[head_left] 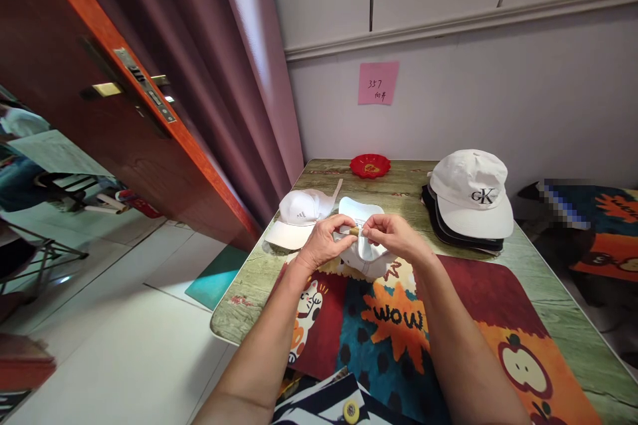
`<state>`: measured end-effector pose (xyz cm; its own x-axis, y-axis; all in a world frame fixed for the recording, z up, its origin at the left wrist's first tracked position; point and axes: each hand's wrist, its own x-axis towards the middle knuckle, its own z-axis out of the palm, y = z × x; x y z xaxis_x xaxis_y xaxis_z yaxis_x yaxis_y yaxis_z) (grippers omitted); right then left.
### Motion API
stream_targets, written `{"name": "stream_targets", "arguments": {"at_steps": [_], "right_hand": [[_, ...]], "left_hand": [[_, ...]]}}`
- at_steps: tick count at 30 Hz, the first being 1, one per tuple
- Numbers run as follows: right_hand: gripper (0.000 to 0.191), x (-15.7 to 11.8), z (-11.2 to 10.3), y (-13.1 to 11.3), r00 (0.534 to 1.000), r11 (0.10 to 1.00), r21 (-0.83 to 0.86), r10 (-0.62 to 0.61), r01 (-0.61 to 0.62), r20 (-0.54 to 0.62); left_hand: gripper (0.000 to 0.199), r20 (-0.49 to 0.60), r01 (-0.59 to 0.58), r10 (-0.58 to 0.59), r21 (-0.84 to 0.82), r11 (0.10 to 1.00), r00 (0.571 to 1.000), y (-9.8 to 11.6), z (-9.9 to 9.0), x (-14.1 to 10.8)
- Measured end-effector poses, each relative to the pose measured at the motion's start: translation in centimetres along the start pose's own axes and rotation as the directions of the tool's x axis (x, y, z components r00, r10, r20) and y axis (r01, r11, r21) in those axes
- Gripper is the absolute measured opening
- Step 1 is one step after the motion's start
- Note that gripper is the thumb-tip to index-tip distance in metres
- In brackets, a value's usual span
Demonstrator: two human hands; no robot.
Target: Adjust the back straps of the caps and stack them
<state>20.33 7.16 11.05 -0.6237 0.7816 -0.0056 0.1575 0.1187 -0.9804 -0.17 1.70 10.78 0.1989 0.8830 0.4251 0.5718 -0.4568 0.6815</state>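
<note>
A white cap [366, 267] rests on the colourful mat in front of me, its brim [359, 208] pointing to the far side. Over it my left hand [331, 238] pinches the edge of the cap beside a small brownish-gold piece [354, 231] at its opening. My right hand [391, 234] pinches the same spot from the other side, thumb and forefinger together. Exactly what lies between the fingertips is partly hidden. Just left of my left hand is another white cap [299, 212] with a dark striped logo, its strap sticking up.
A stack of caps, topped by a white one [471, 186], stands at the table's right. Behind is a red scalloped dish [369, 166]. The patterned mat [399, 339] covers the near table [239, 305]. At left are an open door [164, 126] and a curtain [219, 66]; a person sits beyond.
</note>
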Motion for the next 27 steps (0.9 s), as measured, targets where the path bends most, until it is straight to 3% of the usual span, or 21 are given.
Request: {"name": "stream_targets", "arguments": {"at_steps": [11, 20, 27], "right_hand": [[0.036, -0.4, -1.1, 0.0, 0.998, 0.998, 0.047, 0.032, -0.035, 0.061], [0.032, 0.2, -0.4, 0.4, 0.999, 0.999, 0.035, 0.004, -0.006, 0.052], [0.046, -0.1, -0.9, 0.5, 1.000, 1.000, -0.023, 0.010, -0.010, 0.006]], "left_hand": [[0.017, -0.022, 0.065, -0.065, -0.026, 0.998, 0.998, -0.4, -0.3, -0.3], [0.016, 0.007, 0.036, -0.036, -0.030, 0.999, 0.999, 0.0, -0.1, -0.2], [0.015, 0.000, 0.032, -0.032, -0.037, 0.999, 0.999, -0.4, -0.3, -0.1]]}}
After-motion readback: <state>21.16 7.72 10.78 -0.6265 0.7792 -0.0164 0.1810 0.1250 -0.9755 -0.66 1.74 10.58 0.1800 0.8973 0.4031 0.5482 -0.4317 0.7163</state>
